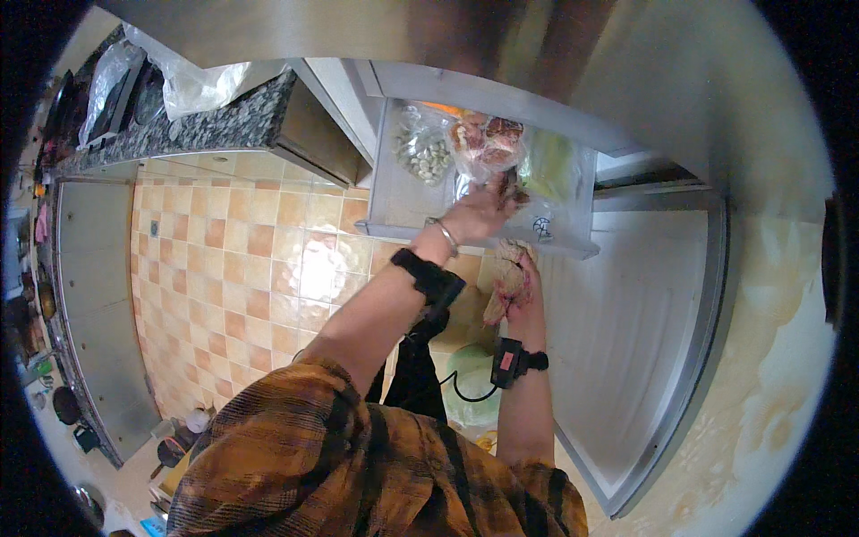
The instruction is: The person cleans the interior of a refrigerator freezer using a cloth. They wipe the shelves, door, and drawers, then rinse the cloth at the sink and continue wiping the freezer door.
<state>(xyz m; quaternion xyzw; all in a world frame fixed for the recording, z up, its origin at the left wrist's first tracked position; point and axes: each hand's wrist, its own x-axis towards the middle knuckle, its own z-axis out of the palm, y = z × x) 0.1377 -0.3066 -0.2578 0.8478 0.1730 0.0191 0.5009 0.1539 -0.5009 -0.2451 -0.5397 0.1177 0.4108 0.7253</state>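
Note:
A pulled-out translucent freezer drawer (419,201) lies before me. My left hand (475,213) reaches over its front edge, with the fingers down beside a dark brown item (508,186); blur and overlap hide whether they grip it. Just outside the drawer front, my right hand (530,285) holds a pale, pinkish piece of raw meat (508,275). Within the drawer are a clear bag of small whitish pieces (428,158), a plastic bag of reddish meat (484,142) and a bag with pale green contents (547,164). Something orange (443,108) shows at the back.
An open appliance door (624,335) stands to the right. Left of the drawer, a granite counter (221,127) carries plastic bags (194,87). A light green plastic bag (470,379) is on the tiled floor (248,268) by my legs. The stainless appliance front (349,33) rises above the drawer.

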